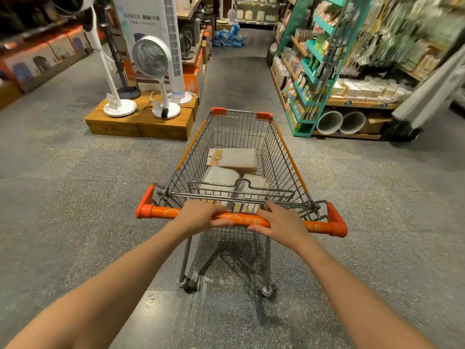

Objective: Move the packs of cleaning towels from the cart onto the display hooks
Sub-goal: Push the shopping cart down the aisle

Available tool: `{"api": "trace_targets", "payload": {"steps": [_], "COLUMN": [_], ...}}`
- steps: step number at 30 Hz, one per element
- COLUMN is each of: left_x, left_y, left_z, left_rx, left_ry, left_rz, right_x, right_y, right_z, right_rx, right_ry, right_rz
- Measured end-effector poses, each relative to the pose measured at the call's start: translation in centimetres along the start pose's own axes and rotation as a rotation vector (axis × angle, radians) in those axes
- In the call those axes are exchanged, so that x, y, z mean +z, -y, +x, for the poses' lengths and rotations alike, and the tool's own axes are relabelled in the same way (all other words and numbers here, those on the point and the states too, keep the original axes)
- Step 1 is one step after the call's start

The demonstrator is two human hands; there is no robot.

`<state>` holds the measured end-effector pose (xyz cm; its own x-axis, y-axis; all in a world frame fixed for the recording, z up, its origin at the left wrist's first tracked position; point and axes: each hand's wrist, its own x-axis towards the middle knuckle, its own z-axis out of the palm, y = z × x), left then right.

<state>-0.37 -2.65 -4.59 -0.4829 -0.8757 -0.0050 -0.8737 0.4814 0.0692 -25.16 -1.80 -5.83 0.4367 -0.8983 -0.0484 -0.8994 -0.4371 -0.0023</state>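
Note:
A wire shopping cart (281,157) with an orange handle bar (239,219) stands in the aisle in front of me. Several packs of grey and beige cleaning towels (232,159) lie flat in its basket, some partly hidden behind the child-seat flap. My left hand (201,214) grips the handle bar left of its middle. My right hand (279,221) grips the same bar right of its middle. A display wall with hanging packaged goods (392,34) fills the upper right, too blurred to make out single hooks.
Standing fans (156,71) on wooden crates (141,122) stand to the left front of the cart. A teal shelf rack (317,71) and round bins (329,122) stand to the right front. Blue items (230,36) lie on the floor far down the aisle.

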Motion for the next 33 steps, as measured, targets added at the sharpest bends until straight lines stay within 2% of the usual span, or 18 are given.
{"api": "trace_targets", "payload": {"steps": [3, 12, 22, 27, 33], "left_x": [1.0, 2.1, 1.6, 1.3, 1.0], "left_y": [0.7, 1.8, 6.1, 9.0, 13.6], "left_z": [0.7, 4.6, 10.3, 14.8, 20.9], "left_rx": [0.033, 0.012, -0.041, -0.060, -0.053], "left_ry": [-0.067, -0.161, -0.152, -0.091, -0.139], "left_rz": [0.087, 0.139, 0.138, 0.069, 0.058], "right_x": [0.9, 1.7, 1.2, 0.5, 0.1], "right_y": [-0.3, -2.7, -4.7, -6.6, -9.1], "right_z": [0.4, 3.6, 10.6, 15.6, 23.2], "right_rx": [0.026, 0.049, -0.005, -0.025, -0.023], "right_ry": [-0.074, -0.177, -0.242, -0.258, -0.260], "right_rz": [-0.034, -0.035, -0.032, 0.008, -0.015]}}
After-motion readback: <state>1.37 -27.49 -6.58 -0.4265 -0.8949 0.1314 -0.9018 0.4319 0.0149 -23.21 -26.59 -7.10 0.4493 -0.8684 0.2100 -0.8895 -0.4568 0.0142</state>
